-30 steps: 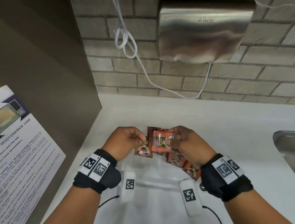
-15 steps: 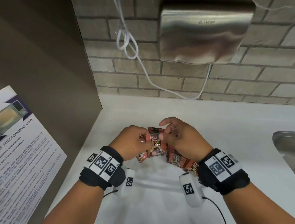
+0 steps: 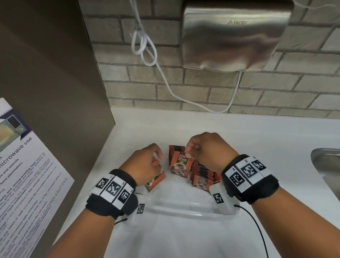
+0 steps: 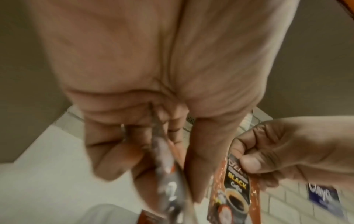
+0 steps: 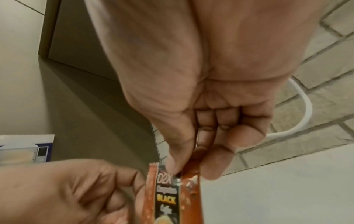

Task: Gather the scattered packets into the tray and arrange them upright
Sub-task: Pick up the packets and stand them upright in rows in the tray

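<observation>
Red-brown coffee packets and a clear plastic tray (image 3: 188, 207) sit on the white counter. My right hand (image 3: 189, 151) pinches the top edge of one upright packet (image 3: 179, 164) between thumb and forefinger; the right wrist view shows the same packet (image 5: 168, 194). My left hand (image 3: 157, 159) grips another packet (image 3: 156, 181), which is tilted and blurred in the left wrist view (image 4: 166, 174). A row of several packets (image 3: 202, 179) stands upright in the tray, partly hidden under my right wrist.
A steel hand dryer (image 3: 235, 32) hangs on the brick wall, with a looped white cable (image 3: 144, 50). A sink (image 3: 335, 178) lies at the right edge. A brown panel with a microwave notice (image 3: 21, 184) stands on the left.
My hands have drawn apart, each with its own packet. The right hand has brought its packet down, upright, in front of the standing row; the left has pulled its packet to the left.
</observation>
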